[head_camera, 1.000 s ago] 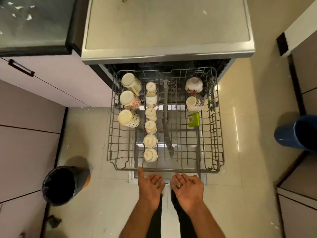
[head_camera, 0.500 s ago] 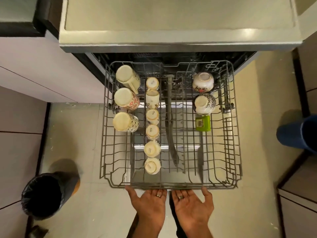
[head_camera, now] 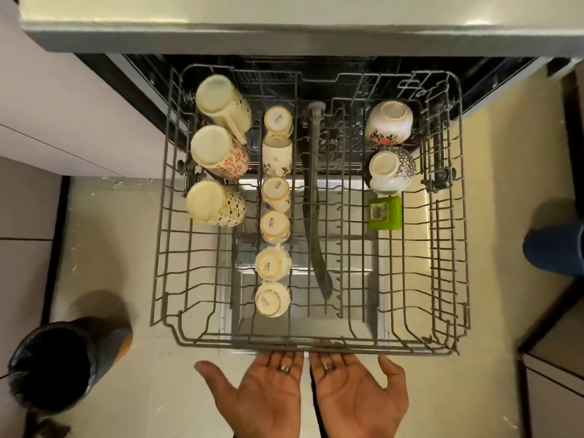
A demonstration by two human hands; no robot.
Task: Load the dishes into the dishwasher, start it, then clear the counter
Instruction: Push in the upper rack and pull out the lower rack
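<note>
The rack [head_camera: 311, 346] sat pulled out of the dishwasher [head_camera: 303, 42], w/ its front rail just above both palms. It carried three tall mugs [head_camera: 218, 172] down its left side, a centre row of six small cups [head_camera: 274, 222], two patterned bowls [head_camera: 390, 147] at right w/ a green pack [head_camera: 385, 213] just in front of them, all upside down or tipped. The left hand [head_camera: 265, 396] and right hand [head_camera: 357, 396] lay side by side, palms up, fingers straight and tucked under the front rail; each grip was released, nothing clasped. Step looked like pushing the rack home, approx. To do it well: push level and evenly w/ both palms so the rack tracks straight on its rails, go slow so the leaning mugs don't knock together, and pull fingertips clear before the rail meets the tub. A black-lined bin [head_camera: 53, 365] stood on the floor to the left, a blue bin [head_camera: 556, 248] at right.
</note>
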